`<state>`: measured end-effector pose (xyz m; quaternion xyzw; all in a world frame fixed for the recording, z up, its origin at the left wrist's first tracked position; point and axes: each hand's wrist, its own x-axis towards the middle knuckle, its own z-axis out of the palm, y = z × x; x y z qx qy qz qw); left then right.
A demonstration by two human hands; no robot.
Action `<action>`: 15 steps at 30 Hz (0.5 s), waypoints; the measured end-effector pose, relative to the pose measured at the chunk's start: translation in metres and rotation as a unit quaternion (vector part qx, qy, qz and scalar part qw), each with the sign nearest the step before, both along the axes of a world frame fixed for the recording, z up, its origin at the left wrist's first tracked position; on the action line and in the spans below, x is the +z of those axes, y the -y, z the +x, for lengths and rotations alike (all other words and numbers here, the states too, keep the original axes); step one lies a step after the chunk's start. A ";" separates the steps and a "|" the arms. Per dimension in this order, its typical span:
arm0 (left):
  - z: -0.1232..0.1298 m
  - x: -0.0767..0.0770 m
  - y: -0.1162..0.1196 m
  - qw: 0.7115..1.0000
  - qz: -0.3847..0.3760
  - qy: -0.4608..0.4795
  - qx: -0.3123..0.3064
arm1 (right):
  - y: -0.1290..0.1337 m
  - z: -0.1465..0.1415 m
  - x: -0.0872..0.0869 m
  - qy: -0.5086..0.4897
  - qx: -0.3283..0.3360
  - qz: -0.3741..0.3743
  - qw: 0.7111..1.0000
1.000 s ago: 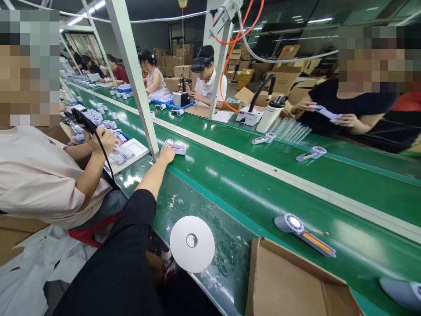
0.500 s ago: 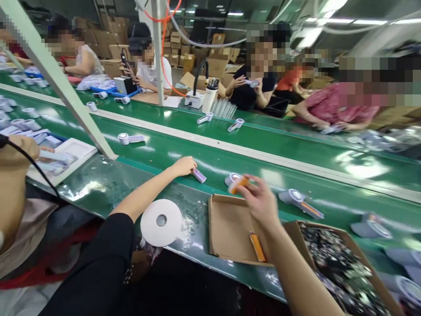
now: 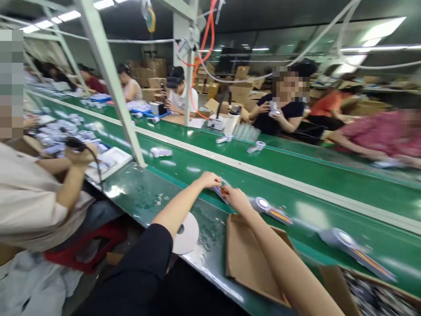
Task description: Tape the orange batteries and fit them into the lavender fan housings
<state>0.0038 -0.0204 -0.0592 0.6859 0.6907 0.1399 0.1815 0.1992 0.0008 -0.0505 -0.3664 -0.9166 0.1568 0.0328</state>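
Observation:
My left hand (image 3: 210,180) is closed on a pale handheld device with a lilac-grey handle (image 3: 219,192), which looks like a small fan body and lies on the green belt. My right hand (image 3: 237,198) pinches an orange battery-like piece (image 3: 225,191) against that handle, the fingertips of both hands nearly touching. The fingers hide most of the device and of the orange piece. Just right of my right hand lies a similar fan body (image 3: 263,204) with an orange strip along its handle. A shallow cardboard tray (image 3: 245,250) sits under my right forearm.
A white tape roll (image 3: 187,235) lies by my left forearm. Farther right are another fan body (image 3: 345,239) and a box of small dark parts (image 3: 371,289). A metal post (image 3: 113,83) rises at left. One co-worker (image 3: 36,193) sits beside me; others work across the belt (image 3: 204,164).
My right hand has carried the orange piece left from above the cardboard tray to the device under my left hand. The view has swung left, so the scene sits farther right.

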 end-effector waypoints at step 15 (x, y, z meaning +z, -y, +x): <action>0.038 0.060 0.086 0.997 -0.001 -0.027 0.066 | 0.041 0.080 0.036 -0.031 0.063 0.060 0.996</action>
